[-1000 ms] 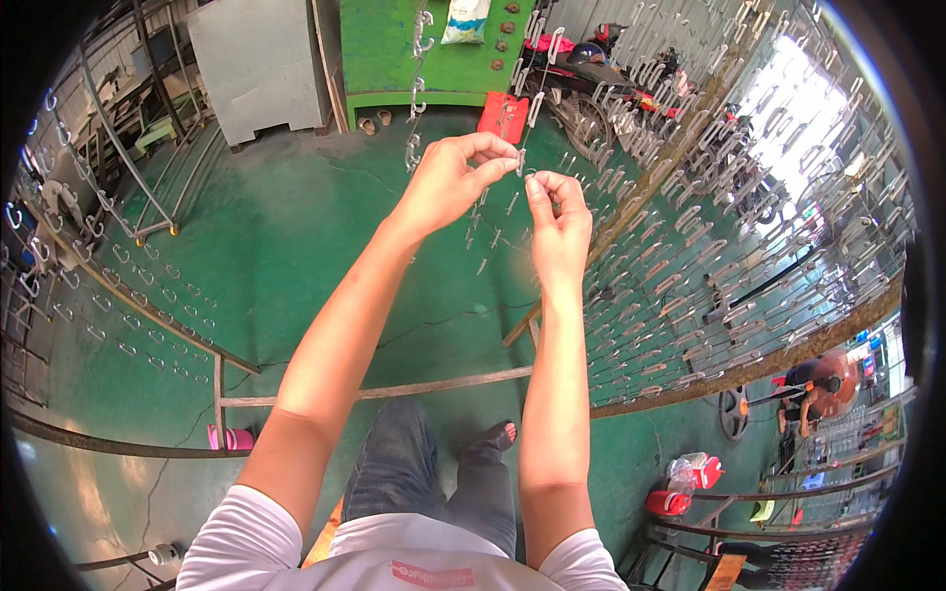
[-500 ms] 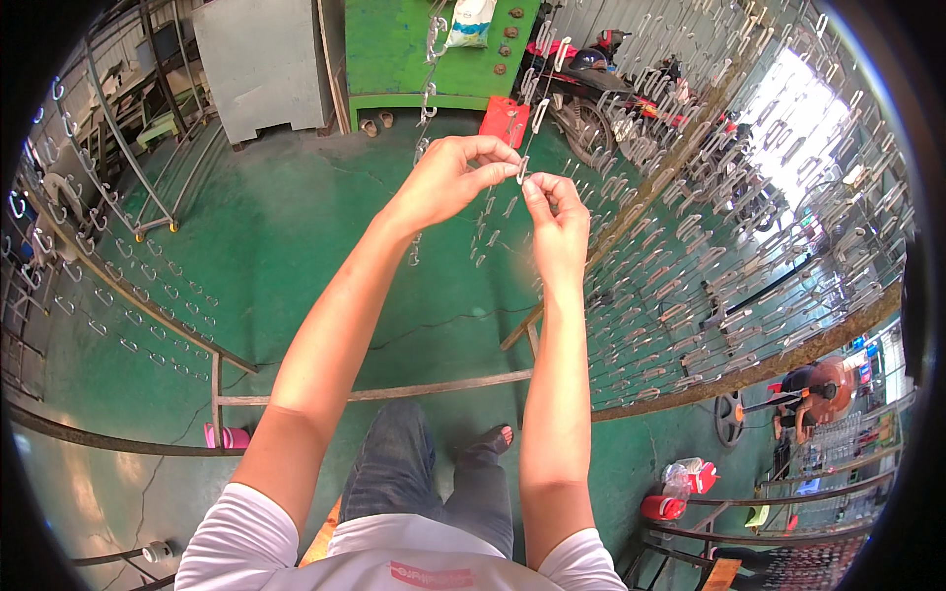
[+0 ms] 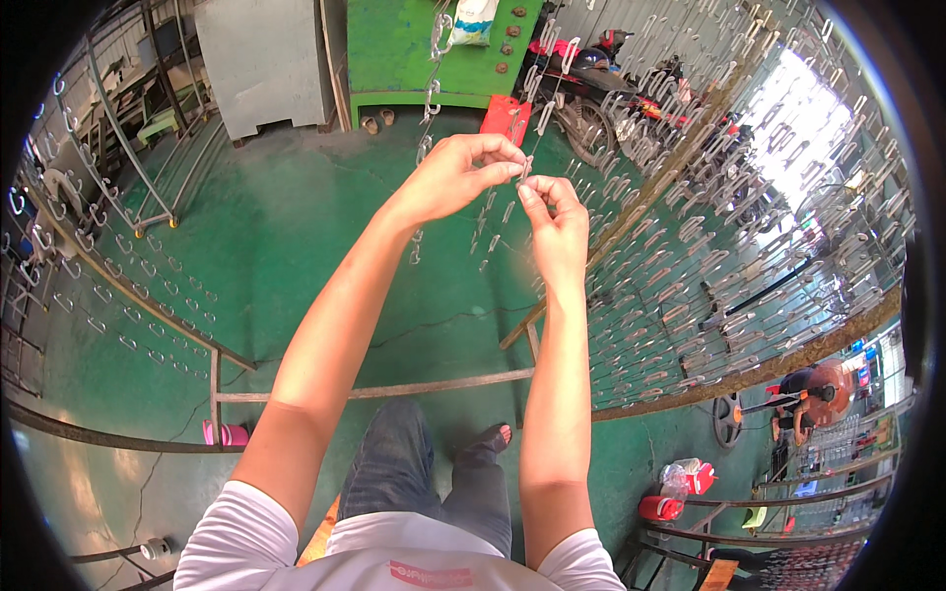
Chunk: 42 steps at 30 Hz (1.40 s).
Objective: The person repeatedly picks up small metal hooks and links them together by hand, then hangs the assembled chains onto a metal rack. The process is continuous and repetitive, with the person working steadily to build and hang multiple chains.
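Observation:
In front of me, both hands meet at a small silvery metal clip (image 3: 525, 169) on a thin hanging strand. My left hand (image 3: 458, 175) pinches it from the left with thumb and forefinger. From the right and slightly lower, my right hand (image 3: 558, 211) closes thumb and fingertips on its lower end. The fingertips partly hide the clip. Above it on the same strand hangs another elongated clip (image 3: 569, 56). To the left, a strand of open metal hooks (image 3: 440, 37) runs down behind my left hand.
Many strands of similar clips (image 3: 670, 315) fill a rusty frame on the right. A frame rail (image 3: 394, 391) crosses before my legs. Beyond stand a green cabinet (image 3: 394, 59), a grey cabinet (image 3: 261, 64) and a motorcycle (image 3: 586, 118). Another person (image 3: 798, 404) is at far right.
Both hands stay at the clip with nearly the same pinch. My right fingertips have shifted slightly left, closer to my left hand, and the nearby strands have swayed a little.

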Motion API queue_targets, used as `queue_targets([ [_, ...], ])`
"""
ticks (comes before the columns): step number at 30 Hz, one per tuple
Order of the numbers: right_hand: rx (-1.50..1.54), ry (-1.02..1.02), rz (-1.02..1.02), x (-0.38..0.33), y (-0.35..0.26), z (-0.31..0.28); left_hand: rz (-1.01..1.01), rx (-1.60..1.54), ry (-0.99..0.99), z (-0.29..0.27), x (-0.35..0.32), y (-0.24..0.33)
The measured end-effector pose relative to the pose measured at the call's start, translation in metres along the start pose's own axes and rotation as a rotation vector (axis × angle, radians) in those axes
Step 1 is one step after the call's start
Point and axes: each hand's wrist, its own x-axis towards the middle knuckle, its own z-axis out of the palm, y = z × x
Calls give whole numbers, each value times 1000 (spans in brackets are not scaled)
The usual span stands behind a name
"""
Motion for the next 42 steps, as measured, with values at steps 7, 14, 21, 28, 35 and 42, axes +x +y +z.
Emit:
queue_targets([
  [7, 21, 51, 18, 1, 15, 4, -44, 174, 151, 5, -13, 12],
  [14, 90, 105, 78, 2, 30, 11, -43, 230, 224, 10, -36, 20],
  [21, 122, 104, 78, 11, 50, 17, -63, 212, 244, 12, -57, 26],
  [28, 178, 137, 108, 15, 51, 20, -81, 260, 258, 11, -79, 28],
  [35, 141, 252, 86, -51, 17, 20, -80, 185, 320, 27, -120, 24],
  [42, -169, -152, 291, -316, 43, 3, -230, 230, 274, 66, -217, -30],
])
